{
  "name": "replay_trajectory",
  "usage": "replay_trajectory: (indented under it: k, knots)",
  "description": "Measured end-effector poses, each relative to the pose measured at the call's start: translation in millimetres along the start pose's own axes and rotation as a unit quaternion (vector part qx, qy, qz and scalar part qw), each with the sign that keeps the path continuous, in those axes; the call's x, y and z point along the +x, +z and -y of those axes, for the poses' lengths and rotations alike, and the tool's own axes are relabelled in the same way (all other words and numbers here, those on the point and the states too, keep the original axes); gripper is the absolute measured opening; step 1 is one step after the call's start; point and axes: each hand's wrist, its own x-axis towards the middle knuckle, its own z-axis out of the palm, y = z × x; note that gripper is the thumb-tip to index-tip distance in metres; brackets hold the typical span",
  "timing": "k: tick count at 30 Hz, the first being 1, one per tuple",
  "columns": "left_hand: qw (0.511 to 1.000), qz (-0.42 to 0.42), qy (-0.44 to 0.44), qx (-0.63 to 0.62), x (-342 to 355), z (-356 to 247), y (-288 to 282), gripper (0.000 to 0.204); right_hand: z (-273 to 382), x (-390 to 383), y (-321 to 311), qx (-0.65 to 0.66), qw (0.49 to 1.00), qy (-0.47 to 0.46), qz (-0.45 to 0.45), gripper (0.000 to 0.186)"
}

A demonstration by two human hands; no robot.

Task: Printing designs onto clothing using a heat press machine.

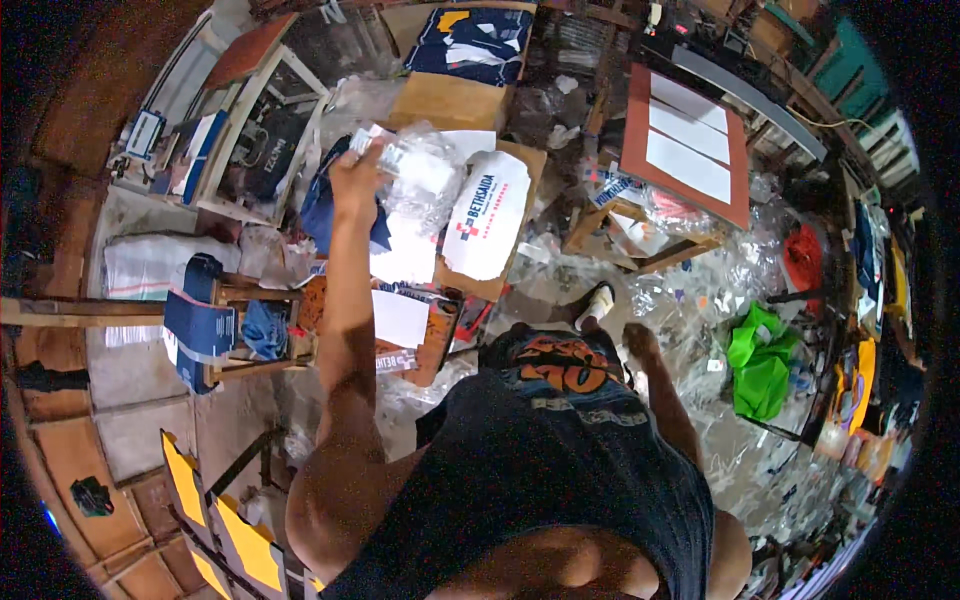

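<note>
My left arm reaches forward, and my left hand [357, 180] grips a crumpled clear plastic bag [432, 172] with something white in or under it. Dark blue material [318, 208] lies beside that wrist. Just right of the bag, a white printed sheet [487, 215] with a red cross and blue lettering rests on brown cardboard [525, 165]. White sheets [402, 250] lie below the plastic. My right hand [637, 347] hangs low by my side, away from the work surface. Its fingers are too dark and small to make out.
A reddish-brown board [735, 160] with white strips sits on a wooden stool [680, 250] at right. Scraps of clear plastic litter the floor near a green bag [762, 360]. Left stand a wooden frame [275, 80] and a rack with blue printed pieces [200, 325]; yellow panels [248, 545] stand lower left.
</note>
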Motion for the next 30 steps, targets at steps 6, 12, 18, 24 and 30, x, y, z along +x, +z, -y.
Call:
replay_trajectory:
  k: [6,12,18,24,30]
  knots:
    - [0.993,0.081,-0.083,-0.024,-68.8,-8.2,72.3,0.024,242.5,21.5,100.8,0.115,0.976,-0.152,0.101,0.033]
    - [0.976,0.158,-0.149,-0.025,-125.0,39.8,130.1,0.029,409.9,-28.8,207.2,-0.104,0.964,-0.129,0.21,0.04]
    - [0.957,0.162,-0.212,-0.113,-131.8,98.8,156.9,0.029,377.9,-21.7,191.2,-0.046,0.97,-0.173,0.162,0.02]
    - [0.837,0.305,-0.318,-0.324,-147.9,108.1,193.2,0.036,365.6,-17.0,166.3,0.114,0.981,-0.104,0.121,0.01]
    - [0.825,0.339,-0.331,-0.308,-140.4,129.2,247.0,0.045,364.3,5.1,123.8,0.135,0.986,-0.064,0.077,0.011]
